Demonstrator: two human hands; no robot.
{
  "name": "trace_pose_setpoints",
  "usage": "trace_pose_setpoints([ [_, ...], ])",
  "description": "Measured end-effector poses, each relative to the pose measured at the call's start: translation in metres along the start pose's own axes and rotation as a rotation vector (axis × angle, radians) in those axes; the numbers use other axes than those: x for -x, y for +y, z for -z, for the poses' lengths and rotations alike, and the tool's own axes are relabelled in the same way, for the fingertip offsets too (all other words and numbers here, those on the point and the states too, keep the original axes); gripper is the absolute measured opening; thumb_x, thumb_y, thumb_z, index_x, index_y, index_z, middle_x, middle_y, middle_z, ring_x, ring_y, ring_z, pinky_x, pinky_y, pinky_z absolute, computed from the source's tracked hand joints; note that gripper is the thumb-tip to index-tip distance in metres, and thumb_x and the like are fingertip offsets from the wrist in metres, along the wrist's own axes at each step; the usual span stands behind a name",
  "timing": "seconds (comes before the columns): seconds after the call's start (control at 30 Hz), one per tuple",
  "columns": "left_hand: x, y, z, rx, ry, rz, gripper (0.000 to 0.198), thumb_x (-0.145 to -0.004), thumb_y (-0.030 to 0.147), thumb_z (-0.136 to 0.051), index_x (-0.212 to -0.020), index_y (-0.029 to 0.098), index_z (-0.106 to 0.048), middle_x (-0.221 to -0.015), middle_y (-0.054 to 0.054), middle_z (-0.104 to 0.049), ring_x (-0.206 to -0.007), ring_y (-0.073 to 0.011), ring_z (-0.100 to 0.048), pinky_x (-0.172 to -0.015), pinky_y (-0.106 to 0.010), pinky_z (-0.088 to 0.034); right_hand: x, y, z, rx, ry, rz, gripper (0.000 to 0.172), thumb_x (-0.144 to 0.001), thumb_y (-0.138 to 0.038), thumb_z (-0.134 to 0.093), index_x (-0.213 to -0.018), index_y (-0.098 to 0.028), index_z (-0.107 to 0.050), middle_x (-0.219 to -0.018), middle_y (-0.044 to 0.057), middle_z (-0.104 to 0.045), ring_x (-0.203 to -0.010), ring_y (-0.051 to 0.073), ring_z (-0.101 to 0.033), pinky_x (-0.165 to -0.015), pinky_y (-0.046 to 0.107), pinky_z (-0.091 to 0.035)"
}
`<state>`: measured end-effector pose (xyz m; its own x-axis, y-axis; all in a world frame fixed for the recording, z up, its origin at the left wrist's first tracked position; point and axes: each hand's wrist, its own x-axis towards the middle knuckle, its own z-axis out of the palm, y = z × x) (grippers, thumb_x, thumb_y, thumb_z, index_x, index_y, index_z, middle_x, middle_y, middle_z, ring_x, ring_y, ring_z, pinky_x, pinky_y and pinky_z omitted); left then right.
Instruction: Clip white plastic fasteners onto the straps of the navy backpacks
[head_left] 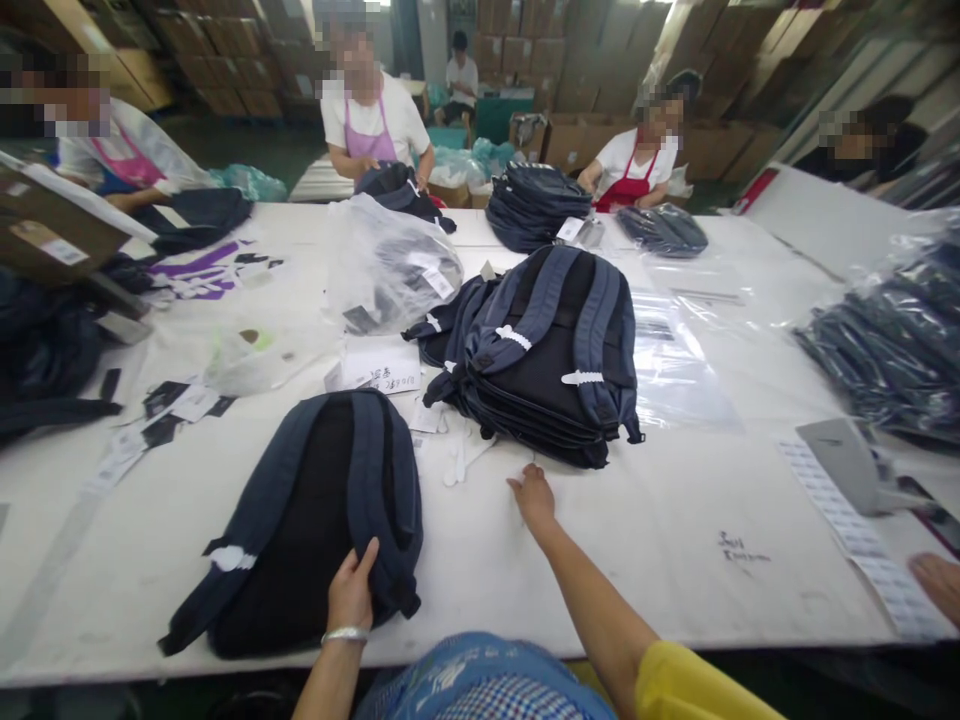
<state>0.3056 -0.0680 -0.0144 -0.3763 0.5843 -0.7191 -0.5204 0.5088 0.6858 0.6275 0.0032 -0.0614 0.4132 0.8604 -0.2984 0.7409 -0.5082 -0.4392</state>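
A dark blue and black backpack (315, 520) lies flat at the table's front left, its shoulder straps facing up. My left hand (351, 597) grips its right strap, with the thumb on top and the other fingers partly hidden. A white strip (232, 558) is wrapped round the lower left strap. My right hand (534, 497) is over the table just in front of a pile of similar backpacks (540, 350), thumb and fingers apart, holding nothing I can see. White plastic strips (457, 460) lie left of that hand. More white strips bind the top backpack's straps.
Across the table (637, 560), co-workers handle dark bags beside another bag stack (532, 205). A clear plastic bag (390, 260) lies behind the pile. Bagged goods (892, 330), a grey dispenser (844, 460) and a label strip (847, 530) are at right. Tags (180, 405) lie left.
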Motion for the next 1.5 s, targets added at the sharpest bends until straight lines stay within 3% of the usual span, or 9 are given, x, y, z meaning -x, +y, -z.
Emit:
trace_pose_setpoints([
  [0.2, 0.007, 0.008, 0.000, 0.002, -0.015, -0.021, 0.018, -0.083, 0.013, -0.062, -0.100, 0.016, -0.067, -0.087, -0.005, -0.074, -0.086, -0.0156, -0.070, -0.093, -0.034, -0.052, -0.003, 0.007, 0.010, -0.047, -0.030, -0.023, 0.025, -0.079, -0.013, -0.049, -0.101, -0.009, -0.059, -0.101, 0.022, -0.062, -0.093, 0.030, -0.061, -0.075, 0.036, -0.041],
  [0.3, 0.006, 0.007, 0.000, 0.019, -0.024, -0.025, 0.020, -0.082, 0.012, -0.063, -0.101, 0.016, -0.067, -0.089, -0.005, -0.074, -0.085, -0.0156, -0.070, -0.090, -0.033, -0.054, -0.003, 0.012, 0.023, -0.125, -0.073, 0.010, 0.018, -0.077, -0.013, -0.048, -0.087, -0.013, -0.063, -0.087, 0.014, -0.065, -0.086, 0.026, -0.061, -0.074, 0.033, -0.041],
  [0.43, 0.009, 0.009, -0.002, 0.035, -0.059, -0.030, 0.019, -0.083, 0.011, -0.062, -0.100, 0.016, -0.067, -0.091, -0.006, -0.074, -0.085, -0.0158, -0.070, -0.086, -0.031, -0.056, 0.023, 0.000, 0.031, -0.296, -0.195, 0.104, 0.024, -0.085, -0.033, -0.044, -0.083, -0.019, -0.063, -0.076, 0.003, -0.065, -0.071, 0.018, -0.060, -0.064, 0.027, -0.044],
  [0.57, 0.020, 0.019, -0.006, 0.069, -0.078, -0.013, 0.021, -0.080, 0.012, -0.066, -0.100, 0.014, -0.066, -0.090, -0.008, -0.074, -0.081, -0.0172, -0.071, -0.082, -0.031, -0.057, 0.065, -0.035, 0.020, -0.608, -0.614, 0.227, 0.034, -0.084, -0.047, -0.048, -0.083, -0.017, -0.064, -0.061, 0.000, -0.059, -0.054, 0.013, -0.053, -0.050, 0.022, -0.041],
  [0.67, 0.031, 0.025, -0.008, 0.083, -0.093, -0.003, 0.024, -0.074, 0.016, -0.072, -0.097, 0.013, -0.067, -0.083, -0.008, -0.074, -0.075, -0.0177, -0.071, -0.074, -0.029, -0.058, 0.087, -0.070, 0.005, -0.649, -0.955, 0.325, 0.027, -0.075, -0.042, -0.061, -0.077, -0.015, -0.067, -0.054, -0.002, -0.056, -0.047, 0.010, -0.048, -0.045, 0.020, -0.036],
  [0.83, 0.048, 0.026, -0.009, 0.056, -0.123, -0.021, 0.035, -0.064, 0.024, -0.081, -0.094, 0.011, -0.068, -0.073, -0.007, -0.073, -0.064, -0.0191, -0.069, -0.063, -0.029, -0.059, 0.099, -0.129, -0.023, -0.531, -1.230, 0.422, 0.009, -0.065, -0.022, -0.065, -0.069, -0.014, -0.068, -0.051, -0.004, -0.057, -0.045, 0.007, -0.047, -0.045, 0.018, -0.037],
  [1.07, 0.047, 0.016, 0.004, -0.043, -0.143, -0.147, 0.042, -0.062, 0.033, -0.081, -0.097, 0.012, -0.069, -0.093, -0.011, -0.073, -0.083, -0.0242, -0.070, -0.076, -0.035, -0.057, 0.107, -0.161, -0.051, -0.522, -1.320, 0.412, 0.005, -0.060, -0.018, -0.065, -0.061, -0.013, -0.067, -0.053, -0.004, -0.058, -0.050, 0.009, -0.050, -0.050, 0.020, -0.041],
  [1.3, 0.039, 0.009, 0.013, -0.192, -0.064, -0.282, 0.035, -0.066, 0.032, -0.076, -0.096, 0.014, -0.071, -0.096, -0.010, -0.073, -0.089, -0.0253, -0.068, -0.085, -0.039, -0.052, 0.114, -0.160, -0.058, -0.646, -1.301, 0.225, 0.025, -0.060, -0.030, -0.074, -0.079, -0.013, -0.071, -0.064, 0.000, -0.065, -0.056, 0.010, -0.054, -0.054, 0.022, -0.041],
  [1.5, 0.036, 0.003, 0.016, -0.302, 0.017, -0.381, 0.032, -0.068, 0.029, -0.073, -0.096, 0.015, -0.072, -0.097, -0.011, -0.072, -0.090, -0.0253, -0.066, -0.086, -0.038, -0.050, 0.113, -0.162, -0.044, -0.800, -1.403, 0.279, 0.042, -0.064, -0.030, -0.074, -0.102, -0.019, -0.063, -0.077, 0.000, -0.065, -0.071, 0.014, -0.058, -0.068, 0.026, -0.044],
])
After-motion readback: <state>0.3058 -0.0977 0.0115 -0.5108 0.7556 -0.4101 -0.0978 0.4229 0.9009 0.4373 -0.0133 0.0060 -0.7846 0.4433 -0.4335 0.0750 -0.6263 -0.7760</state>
